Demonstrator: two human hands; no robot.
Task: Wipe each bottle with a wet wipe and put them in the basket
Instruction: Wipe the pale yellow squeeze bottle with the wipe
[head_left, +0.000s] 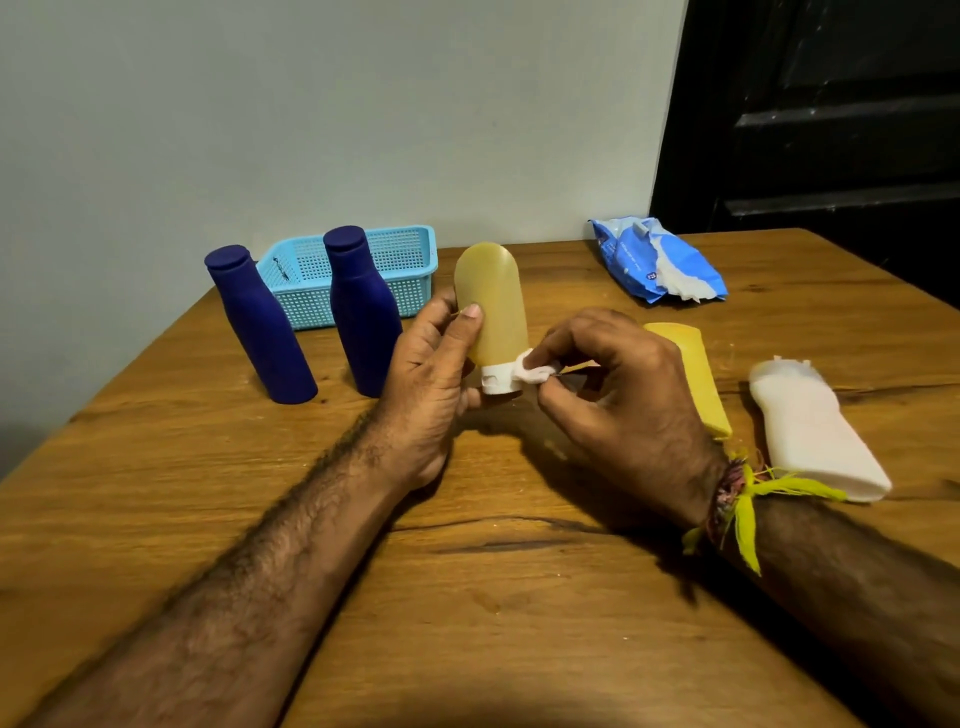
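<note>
Behind blue bottles (363, 312): basket (405, 260), contents unclear.

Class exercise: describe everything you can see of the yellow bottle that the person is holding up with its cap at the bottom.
The yellow bottle is a translucent, amber-yellow plastic tube with a rounded flat end on top and a white cap at the bottom. It is upright and inverted, raised off the wooden table, in front of the blue basket. The left hand grips its side; the right hand presses a small white wet wipe against the cap.
</note>
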